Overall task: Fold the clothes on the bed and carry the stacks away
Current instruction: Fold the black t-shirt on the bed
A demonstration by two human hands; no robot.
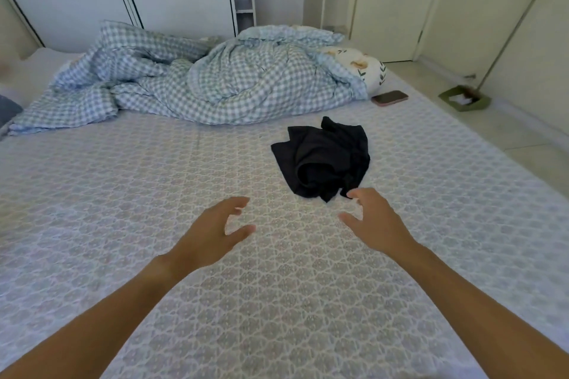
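Bed (92, 194) fills most of the view, covered in a pale patterned sheet. Far left to centre: crumpled blue-and-white checked duvet (191, 80), bunched along the far side.

Left hand (212, 232) reaches out over the bare sheet at near centre, fingers (240, 204) spread and curled, empty, touching nothing that can be seen.

Just right of it, right hand (374, 223) also extended, its fingers likewise apart and curled, holding nothing; the fingertips lie just beside the near edge of the black garment (323, 160), whether touching it cannot be told.

Black garment sits crumpled in a loose heap on the sheet, right of centre, between the hands and the duvet, unfolded.

Farther right, at the duvet's right end: a floral pillow (368, 71), and a dark phone (389, 97) flat on the sheet just beside it.

Far right, off the bed: green dustpan (465, 100) on the floor with a broom (508, 37) leaning against the wall.
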